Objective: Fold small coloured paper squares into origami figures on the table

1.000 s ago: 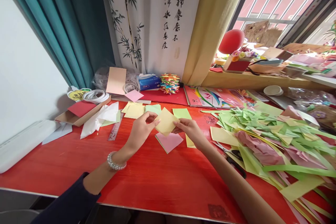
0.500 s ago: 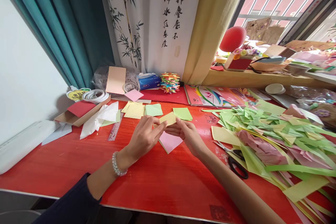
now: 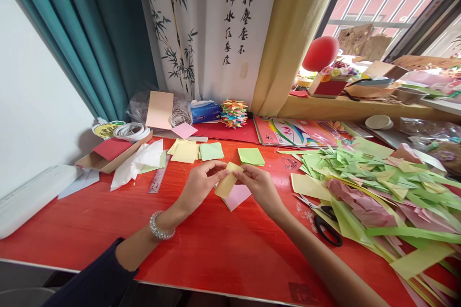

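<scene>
Between my two hands is a small folded piece of yellow paper (image 3: 226, 183), tilted and held above the table. My left hand (image 3: 201, 183) pinches its left edge, with a beaded bracelet (image 3: 161, 226) on the wrist. At its upper right, the fingertips of my right hand (image 3: 260, 186) pinch the same paper. Just below and behind it a pink paper square (image 3: 237, 197) lies on the red table, partly covered from view. Beyond my hands are a green stack of squares (image 3: 251, 156), a mint stack (image 3: 212, 151) and pale yellow squares (image 3: 185, 151).
On the right, black-handled scissors (image 3: 327, 228) lie beside a heap of green paper pieces (image 3: 360, 168) and strips. To the left are a ruler (image 3: 158, 176), white tissue (image 3: 139, 163) and a cardboard tray (image 3: 104, 165). A blue tissue pack (image 3: 205, 111) stands at the back.
The yellow paper has been turned from lying nearly sideways to a steep slant, its lower end now toward me. Both hands have shifted their fingers on it.
</scene>
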The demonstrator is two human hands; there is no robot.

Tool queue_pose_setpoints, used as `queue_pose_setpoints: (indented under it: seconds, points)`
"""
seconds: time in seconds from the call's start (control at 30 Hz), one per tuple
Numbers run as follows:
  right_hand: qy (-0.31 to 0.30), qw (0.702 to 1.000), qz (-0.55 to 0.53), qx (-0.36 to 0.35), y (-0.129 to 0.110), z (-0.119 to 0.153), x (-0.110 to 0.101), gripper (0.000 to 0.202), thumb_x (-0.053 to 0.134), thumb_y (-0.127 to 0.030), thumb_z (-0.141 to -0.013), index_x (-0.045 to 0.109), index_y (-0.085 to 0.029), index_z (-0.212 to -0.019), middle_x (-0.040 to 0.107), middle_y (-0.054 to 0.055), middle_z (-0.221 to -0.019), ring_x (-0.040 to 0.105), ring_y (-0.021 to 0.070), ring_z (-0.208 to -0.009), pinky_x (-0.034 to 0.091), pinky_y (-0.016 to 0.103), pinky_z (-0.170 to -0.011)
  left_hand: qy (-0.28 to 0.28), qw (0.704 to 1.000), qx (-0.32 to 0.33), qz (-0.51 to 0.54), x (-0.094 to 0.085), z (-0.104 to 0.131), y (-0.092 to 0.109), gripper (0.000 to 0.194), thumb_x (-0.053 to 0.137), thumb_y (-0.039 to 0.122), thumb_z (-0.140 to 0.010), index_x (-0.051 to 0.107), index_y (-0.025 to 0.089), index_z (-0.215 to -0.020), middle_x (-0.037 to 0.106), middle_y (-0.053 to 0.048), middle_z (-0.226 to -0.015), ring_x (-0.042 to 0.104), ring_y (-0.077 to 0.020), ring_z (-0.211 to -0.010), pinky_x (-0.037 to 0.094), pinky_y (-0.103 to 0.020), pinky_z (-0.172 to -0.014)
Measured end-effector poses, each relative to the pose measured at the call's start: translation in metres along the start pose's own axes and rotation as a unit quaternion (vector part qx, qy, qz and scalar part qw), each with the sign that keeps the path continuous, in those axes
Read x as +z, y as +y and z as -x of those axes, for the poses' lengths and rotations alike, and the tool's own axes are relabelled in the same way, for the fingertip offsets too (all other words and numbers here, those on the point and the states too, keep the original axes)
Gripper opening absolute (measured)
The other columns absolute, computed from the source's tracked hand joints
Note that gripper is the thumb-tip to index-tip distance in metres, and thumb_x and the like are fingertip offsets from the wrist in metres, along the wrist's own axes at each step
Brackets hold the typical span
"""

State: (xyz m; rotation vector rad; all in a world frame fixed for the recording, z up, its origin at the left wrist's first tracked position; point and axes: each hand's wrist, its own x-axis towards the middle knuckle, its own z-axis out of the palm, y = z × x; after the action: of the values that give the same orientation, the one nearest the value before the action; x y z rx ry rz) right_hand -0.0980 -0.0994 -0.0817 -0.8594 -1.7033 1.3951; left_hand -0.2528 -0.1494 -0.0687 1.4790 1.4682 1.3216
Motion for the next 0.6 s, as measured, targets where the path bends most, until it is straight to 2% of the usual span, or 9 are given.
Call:
queue_pose_setpoints:
  seconds: [0.17, 0.3, 0.6]
  points:
    - [0.017, 0.999, -0.046, 0.008, 0.0005, 0.0003, 0.0005, 0.024, 0.059, -0.04, -0.076, 0.061, -0.015, -0.079, 0.065, 0.004, -0.077, 0.064, 0.0199, -0.077, 0.049, 0.029, -0.07, -0.011, 0.997, -0.034, 0.072, 0.0025, -0.0003, -0.0024, 0.027, 0.059, 0.038, -0.075, 0.063, 0.018, -0.094, 0.063, -0.003, -0.087, 0.053, -0.0135, -0.068, 0.041, -0.02, -0.05]
    - [0.032, 0.999, -0.02, 0.004, -0.0002, 0.0016, 0.0, 0.025, 0.058, -0.041, -0.076, 0.061, -0.016, -0.077, 0.064, 0.003, -0.075, 0.063, 0.019, -0.074, 0.048, 0.028, -0.068, -0.029, 0.994, -0.039, 0.093, 0.0028, -0.0006, -0.0026, 0.027, 0.059, 0.037, -0.075, 0.064, 0.017, -0.093, 0.061, -0.002, -0.076, 0.047, -0.0098, -0.055, 0.04, -0.021, -0.048]
    - [0.053, 0.998, 0.035, 0.006, -0.004, 0.0022, 0.0007, 0.03, 0.056, -0.047, -0.075, 0.059, -0.017, -0.071, 0.062, 0.002, -0.068, 0.061, 0.0175, -0.066, 0.045, 0.026, -0.062, -0.036, 0.995, -0.042, 0.086, 0.0037, 0.0019, -0.0006, 0.03, 0.059, 0.039, -0.074, 0.064, 0.016, -0.091, 0.062, -0.003, -0.077, 0.049, -0.0109, -0.057, 0.043, -0.021, -0.046]
